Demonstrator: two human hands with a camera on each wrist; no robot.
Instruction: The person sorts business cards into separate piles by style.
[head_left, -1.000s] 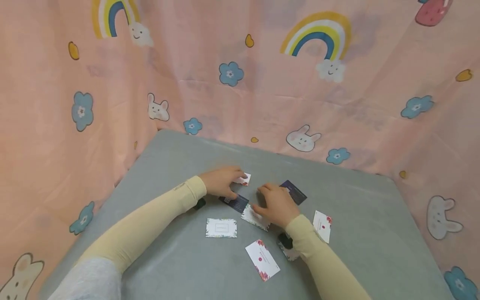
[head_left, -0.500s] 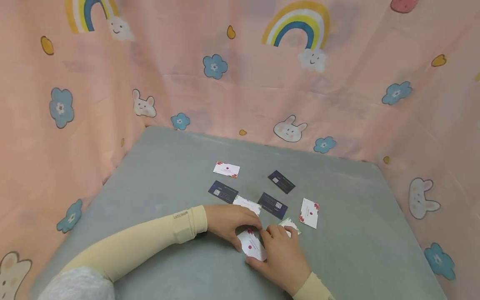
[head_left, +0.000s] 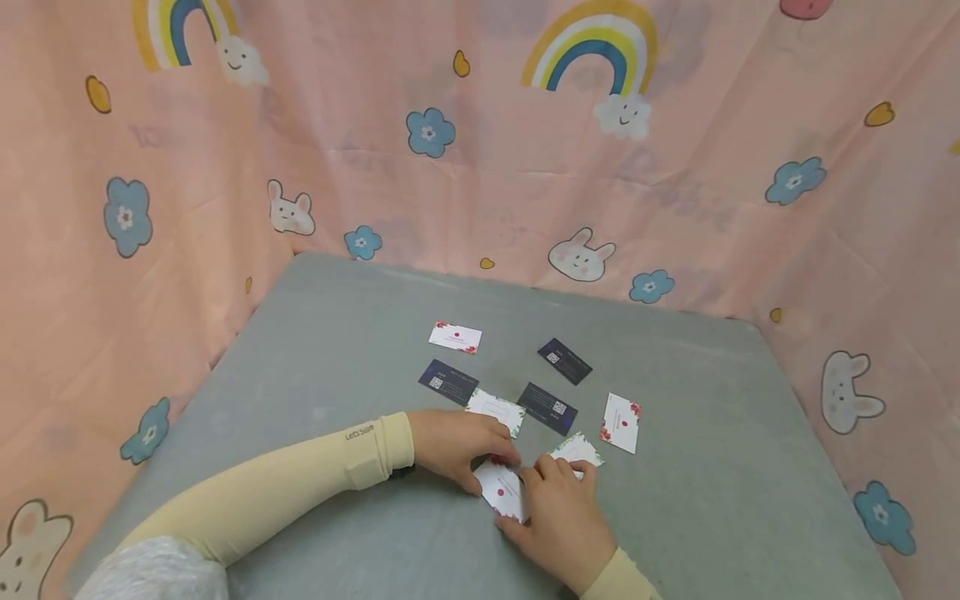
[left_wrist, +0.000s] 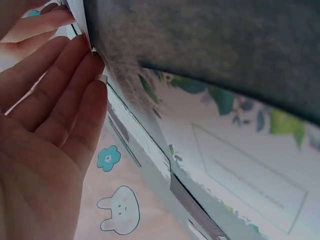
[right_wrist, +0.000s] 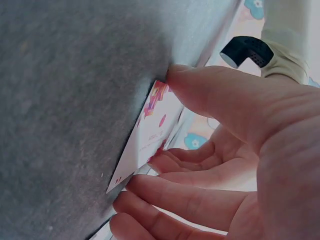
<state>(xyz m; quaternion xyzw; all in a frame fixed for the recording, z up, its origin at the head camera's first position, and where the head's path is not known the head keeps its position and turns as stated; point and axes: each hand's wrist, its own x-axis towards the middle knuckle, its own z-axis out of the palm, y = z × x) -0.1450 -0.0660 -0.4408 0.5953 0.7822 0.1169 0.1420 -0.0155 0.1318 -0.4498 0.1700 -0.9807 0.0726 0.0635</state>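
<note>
A white business card with red flowers (head_left: 501, 490) lies between my two hands near the front of the table. My left hand (head_left: 457, 446) holds its far left end between thumb and fingers. My right hand (head_left: 562, 521) grips the other end, its thumb at the near corner. In the right wrist view the card (right_wrist: 155, 120) looks slightly bent, close to the tabletop. A white card with a leafy border (left_wrist: 245, 165) lies beneath my left wrist, hidden in the head view. Another leafy card (head_left: 577, 450) sits just beyond my right fingers.
Farther back lie a leafy card (head_left: 497, 407), two red-flowered cards (head_left: 455, 337) (head_left: 620, 423) and several dark cards with codes (head_left: 448, 382). A pink printed curtain (head_left: 480, 200) hangs around the grey tabletop (head_left: 360, 325).
A second ago both hands were over the farther cards. They came back toward the front and took hold of the red-flowered card; since half a second ago they have barely moved. The head view shifted slightly.
</note>
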